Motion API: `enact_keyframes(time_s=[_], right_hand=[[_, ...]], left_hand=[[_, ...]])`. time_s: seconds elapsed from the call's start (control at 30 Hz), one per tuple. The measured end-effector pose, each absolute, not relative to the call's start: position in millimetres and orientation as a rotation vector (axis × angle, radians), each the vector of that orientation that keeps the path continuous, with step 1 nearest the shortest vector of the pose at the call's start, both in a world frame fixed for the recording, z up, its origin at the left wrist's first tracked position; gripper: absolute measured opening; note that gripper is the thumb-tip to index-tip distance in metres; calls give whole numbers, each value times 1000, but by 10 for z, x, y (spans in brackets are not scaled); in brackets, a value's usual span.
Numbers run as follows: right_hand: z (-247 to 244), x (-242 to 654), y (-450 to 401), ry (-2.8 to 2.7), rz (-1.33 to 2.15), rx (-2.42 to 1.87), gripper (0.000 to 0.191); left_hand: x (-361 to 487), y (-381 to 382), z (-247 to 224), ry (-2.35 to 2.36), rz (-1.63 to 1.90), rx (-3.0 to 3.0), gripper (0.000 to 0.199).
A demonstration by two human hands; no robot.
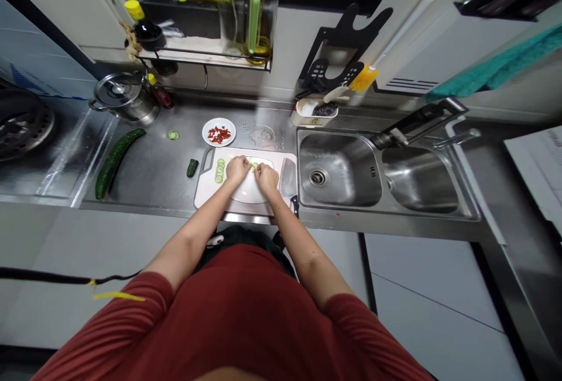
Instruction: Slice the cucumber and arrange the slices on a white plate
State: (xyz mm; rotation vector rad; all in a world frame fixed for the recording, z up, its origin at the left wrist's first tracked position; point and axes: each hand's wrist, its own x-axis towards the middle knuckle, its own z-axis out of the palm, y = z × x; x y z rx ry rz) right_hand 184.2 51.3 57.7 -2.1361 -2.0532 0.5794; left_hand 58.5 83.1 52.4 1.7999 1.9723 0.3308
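A few cucumber slices (253, 165) lie on a white plate (248, 192) on the cutting board (206, 194). The left hand (237, 170) and right hand (266, 177) are close together, pinching these slices. A row of more slices (219, 170) sits just beside, on the board.

The white plastic cutting board (206, 191) looks smooth and matt. Left of it, the brushed stainless-steel countertop (149, 158) shines, and a whole cucumber (114, 161) has dark, glossy, bumpy skin. Right of the board, the stainless-steel sink basin (346, 164) is smooth and glossy, its polished metal catching bright reflections.
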Motion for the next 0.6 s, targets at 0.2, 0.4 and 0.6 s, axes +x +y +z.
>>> enact_keyframes(time_s=[0.2,0.4,0.6], right_hand=[[572,1802,495,-2056,591,-2154,22],[551,1782,490,-2049,620,-2149,23],[543,1773,490,-2031,622,-2147,23]], left_hand=[[577,830,545,1964,289,1807,20],[562,848,532,1952,289,1824,19],[560,842,559,1944,270,1829,20]])
